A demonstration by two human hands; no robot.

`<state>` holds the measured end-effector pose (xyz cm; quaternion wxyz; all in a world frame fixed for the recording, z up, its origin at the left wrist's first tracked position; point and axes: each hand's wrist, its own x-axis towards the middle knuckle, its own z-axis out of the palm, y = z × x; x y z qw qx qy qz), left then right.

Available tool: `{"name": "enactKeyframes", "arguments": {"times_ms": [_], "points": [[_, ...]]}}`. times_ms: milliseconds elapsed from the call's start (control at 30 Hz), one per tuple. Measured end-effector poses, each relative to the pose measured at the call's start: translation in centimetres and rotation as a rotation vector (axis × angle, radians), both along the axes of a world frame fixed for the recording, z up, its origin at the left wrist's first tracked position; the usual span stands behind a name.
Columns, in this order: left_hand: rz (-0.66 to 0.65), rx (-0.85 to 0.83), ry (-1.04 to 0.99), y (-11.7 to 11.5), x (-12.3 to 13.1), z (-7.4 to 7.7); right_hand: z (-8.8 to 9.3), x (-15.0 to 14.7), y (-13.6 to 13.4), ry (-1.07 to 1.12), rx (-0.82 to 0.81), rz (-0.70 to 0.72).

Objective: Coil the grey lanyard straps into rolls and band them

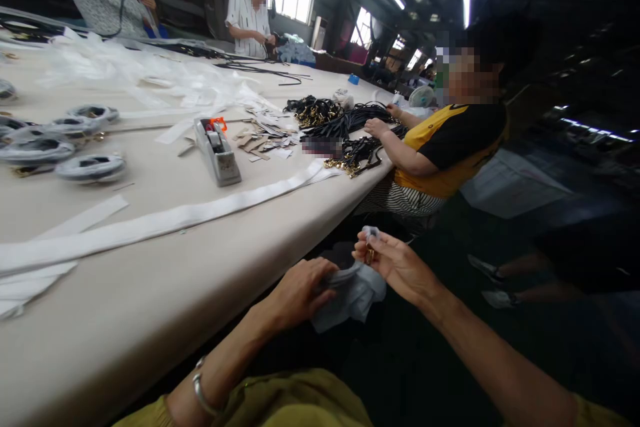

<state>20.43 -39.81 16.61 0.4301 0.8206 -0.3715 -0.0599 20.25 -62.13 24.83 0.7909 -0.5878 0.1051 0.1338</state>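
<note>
Nearest the lens I log an olive-yellow garment (295, 400) across the lap, cut off by the bottom edge, then the left forearm with a silver bangle (201, 392) at the wrist. The left hand (300, 293) is curled shut around a bunched pale plastic wrapper (353, 293), held below the table edge (280, 240) over dark floor. The right hand (395, 263) sits just beside it, thumb and forefinger pinched on a small brass-coloured metal fitting (369, 255) with a scrap of clear film above it; what the fitting is attached to I cannot make out, as the fingers cover most of it. On the long cream table, a white webbing strip (165, 220) runs diagonally toward the edge, with a grey tape dispenser (217, 153) behind it and wrapped coils (90, 167) to the far left, partly cut off. Further along, a seated person in a yellow and black top (450, 147) rests a hand among black straps with gold clasps (350, 147); one patch there is blurred. Two more people stand at the far end. Open room lies between the table edge and the seated person, where both hands are.
</note>
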Motion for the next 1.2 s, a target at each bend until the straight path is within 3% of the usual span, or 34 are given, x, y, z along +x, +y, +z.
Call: {"name": "enactKeyframes", "arguments": {"times_ms": [67,133,300,433,533,700,833,967,1200], "points": [[-0.047,-0.038,0.115,-0.1,-0.1,-0.5,1.1,0.2,-0.4,-0.011,0.107,0.011],[-0.008,-0.145,0.152,-0.5,0.1,-0.4,2.3,-0.1,-0.5,0.013,0.167,0.135],[0.145,-0.419,-0.023,-2.4,1.6,2.7,4.4,-1.6,-0.2,0.093,0.078,0.460],[0.102,-0.351,-0.083,-3.7,2.4,4.4,5.3,-2.4,-0.3,0.081,-0.009,0.552],[0.003,-0.287,0.013,-4.4,2.5,3.8,6.1,-2.8,-1.0,0.106,0.001,0.541],[-0.035,-0.374,0.137,-5.2,2.4,2.0,8.1,-3.4,-1.9,0.104,0.101,0.433],[-0.052,-0.429,0.206,-5.7,2.2,1.8,9.6,-3.5,-2.2,0.021,0.185,0.341],[-0.078,-0.435,0.223,-6.0,2.0,1.9,9.2,-3.4,-2.6,-0.099,0.225,0.301],[-0.039,-0.450,0.178,-5.2,2.7,1.6,6.0,-4.2,-3.6,-0.255,0.102,0.372]]}}
